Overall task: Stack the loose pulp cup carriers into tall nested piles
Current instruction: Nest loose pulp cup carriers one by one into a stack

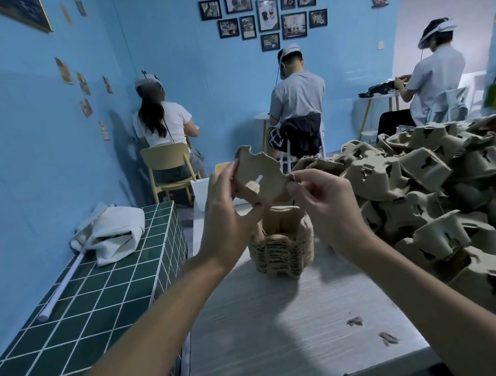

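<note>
A single brown pulp cup carrier [265, 175] is held up in the air, tilted on edge, above a nested pile of carriers [281, 245] standing on the white table [283, 320]. My left hand [227, 211] grips the carrier's left side. On its right edge, my right hand [323, 198] pinches it between thumb and fingers. A big heap of loose carriers [440, 187] covers the table's right side, touching nothing I hold.
A dark green tiled counter [105, 295] runs along the left with a white cloth bag [110, 233] and a white rod [61, 286] on it. Small pulp scraps [388, 338] lie on the table near me. Three seated people work at the back.
</note>
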A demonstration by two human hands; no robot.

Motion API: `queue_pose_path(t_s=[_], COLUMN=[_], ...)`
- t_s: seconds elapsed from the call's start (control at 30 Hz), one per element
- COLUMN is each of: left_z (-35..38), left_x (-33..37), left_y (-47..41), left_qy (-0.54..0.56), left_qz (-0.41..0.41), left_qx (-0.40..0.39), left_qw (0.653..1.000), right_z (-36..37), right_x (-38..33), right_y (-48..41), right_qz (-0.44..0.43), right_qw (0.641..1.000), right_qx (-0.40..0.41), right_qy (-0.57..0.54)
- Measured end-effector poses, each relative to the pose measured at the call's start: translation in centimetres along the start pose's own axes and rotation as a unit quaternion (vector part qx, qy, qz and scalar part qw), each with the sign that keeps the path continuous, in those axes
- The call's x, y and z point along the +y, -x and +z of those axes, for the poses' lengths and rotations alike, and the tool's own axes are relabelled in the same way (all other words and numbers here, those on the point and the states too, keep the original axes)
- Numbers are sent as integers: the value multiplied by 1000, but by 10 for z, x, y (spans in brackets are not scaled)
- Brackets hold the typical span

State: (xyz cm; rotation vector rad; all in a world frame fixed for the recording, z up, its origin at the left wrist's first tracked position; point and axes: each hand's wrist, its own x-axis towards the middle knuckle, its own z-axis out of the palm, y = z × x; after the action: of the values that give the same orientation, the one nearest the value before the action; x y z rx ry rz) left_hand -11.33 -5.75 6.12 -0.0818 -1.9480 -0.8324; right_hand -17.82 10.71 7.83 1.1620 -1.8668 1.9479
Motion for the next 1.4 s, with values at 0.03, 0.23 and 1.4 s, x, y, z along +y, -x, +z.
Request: queue_pose_path(t_s=[0.03, 0.23, 1.4], left_z=[-2, -10, 13], left_x=[1, 0, -6], left_y=[2, 29, 86], left_qy=[0, -8, 138], left_qz=[0, -46, -194], left_qx=[-5, -35, -59], left_qw=[1000, 998, 969], right_z=[-1, -13, -82], right_x=[0, 15, 50], right_y=[0, -4, 39], right_qz=[-1, -77, 16], right_qw=[1000, 982, 880], right_qx=[0, 41, -102], right_qy=[7, 167, 464])
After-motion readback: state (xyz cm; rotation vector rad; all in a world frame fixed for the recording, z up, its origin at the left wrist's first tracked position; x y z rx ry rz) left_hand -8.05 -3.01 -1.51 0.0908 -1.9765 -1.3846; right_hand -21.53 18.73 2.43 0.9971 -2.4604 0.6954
